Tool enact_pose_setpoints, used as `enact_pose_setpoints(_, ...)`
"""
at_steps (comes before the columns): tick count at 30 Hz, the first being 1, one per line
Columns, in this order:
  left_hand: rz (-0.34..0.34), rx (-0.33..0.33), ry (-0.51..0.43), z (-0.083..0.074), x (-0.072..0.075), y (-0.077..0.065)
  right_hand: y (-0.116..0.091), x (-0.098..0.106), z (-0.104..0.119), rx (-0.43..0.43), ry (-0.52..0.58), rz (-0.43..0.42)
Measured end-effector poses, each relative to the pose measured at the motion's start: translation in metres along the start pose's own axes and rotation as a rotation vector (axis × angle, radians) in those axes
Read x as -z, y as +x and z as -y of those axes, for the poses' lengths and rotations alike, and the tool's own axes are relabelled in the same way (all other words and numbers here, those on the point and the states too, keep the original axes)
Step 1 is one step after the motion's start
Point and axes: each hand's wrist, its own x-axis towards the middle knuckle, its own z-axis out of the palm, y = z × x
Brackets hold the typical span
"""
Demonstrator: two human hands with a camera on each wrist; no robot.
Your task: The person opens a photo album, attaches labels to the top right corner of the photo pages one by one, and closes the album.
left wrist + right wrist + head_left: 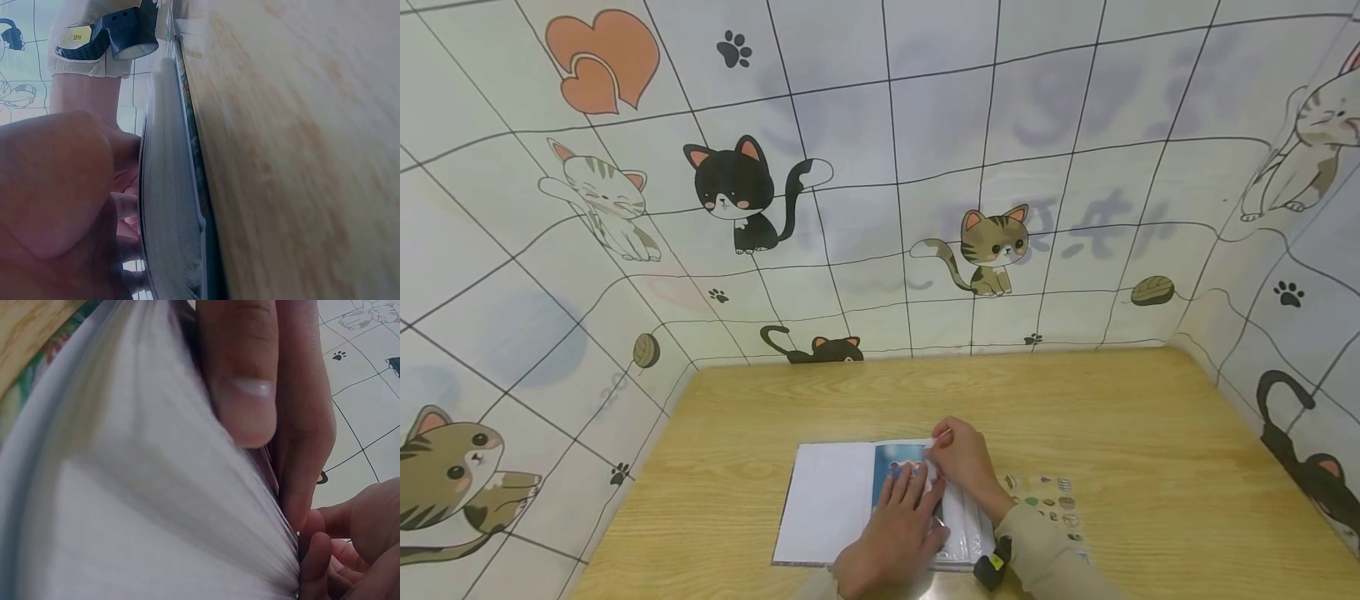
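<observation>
An open album (pixel 827 500) lies on the table, its left side blank white and its right side a stack of clear-sleeved pages. My left hand (pixel 895 521) rests with extended fingers on the blue picture (pixel 886 457) on the right side, covering much of it. At the upper right of that page, my right hand (pixel 964 458) pinches the page edge between curled fingers and thumb. The right wrist view shows the right thumb (pixel 247 409) over the fanned page edges (pixel 156 444). In the left wrist view the thick page stack (pixel 165 175) stands out beside the left hand (pixel 56 187).
A sheet of small stickers (pixel 1063 504) lies right of the album, partly under the right forearm. A black wrist camera (pixel 992 565) sits on the right wrist. Behind the wooden table (pixel 760 400) rises a wall covering (pixel 865 225) printed with cats and grid lines.
</observation>
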Motion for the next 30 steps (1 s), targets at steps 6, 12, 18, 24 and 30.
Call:
enact_pose_setpoints(6,0.015,0.015,-0.024,-0.0013,0.0015,-0.0005,0.0005,0.0008,-0.0007,0.019,0.005,-0.001)
enact_pose_setpoints(12,0.017,0.012,-0.023,-0.0015,0.0021,-0.0011,0.002,0.0008,-0.0026,0.004,0.008,0.007)
enact_pose_setpoints(18,0.017,0.012,-0.028,-0.0012,0.0019,-0.0011,0.0035,0.0007,-0.0057,-0.006,0.022,0.009)
enact_pose_setpoints(24,0.005,0.008,-0.012,-0.0013,0.0023,-0.0014,0.0053,0.0014,-0.0084,-0.044,0.066,0.026)
enact_pose_setpoints(30,-0.001,-0.005,-0.008,-0.001,0.0028,-0.0019,0.0043,0.0049,-0.0088,-0.066,0.129,0.053)
